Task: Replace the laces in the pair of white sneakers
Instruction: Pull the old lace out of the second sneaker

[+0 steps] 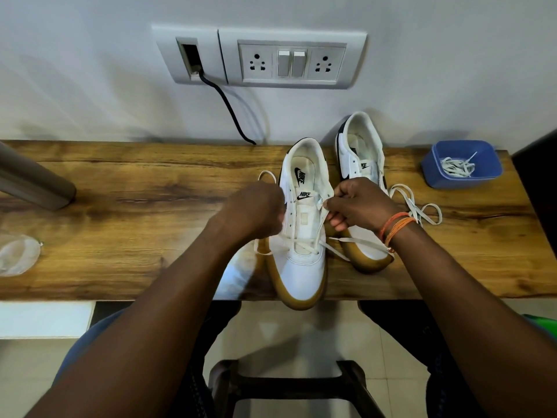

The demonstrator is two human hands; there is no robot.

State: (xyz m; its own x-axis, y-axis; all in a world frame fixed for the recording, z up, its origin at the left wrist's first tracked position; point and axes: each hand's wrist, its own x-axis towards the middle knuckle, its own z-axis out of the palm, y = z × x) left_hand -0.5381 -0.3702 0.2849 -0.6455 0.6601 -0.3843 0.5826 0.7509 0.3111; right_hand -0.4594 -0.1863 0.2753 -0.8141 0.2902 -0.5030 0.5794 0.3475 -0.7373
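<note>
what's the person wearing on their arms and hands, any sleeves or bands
Both forearms are bare, with no sleeves in view and no gloves. The right hand has a bundle of thin orange thread bands round its wrist, several strands lying close together. The left hand and its wrist show no band or watch. No rings can be made out on either hand.

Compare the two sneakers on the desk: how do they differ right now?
The near sneaker has lace crossed through its lower eyelets and both hands working it; the far sneaker shows bare eyelets. The near sneaker's toe overhangs the desk edge; the far sneaker lies farther back. Both are white with tan soles.
</note>
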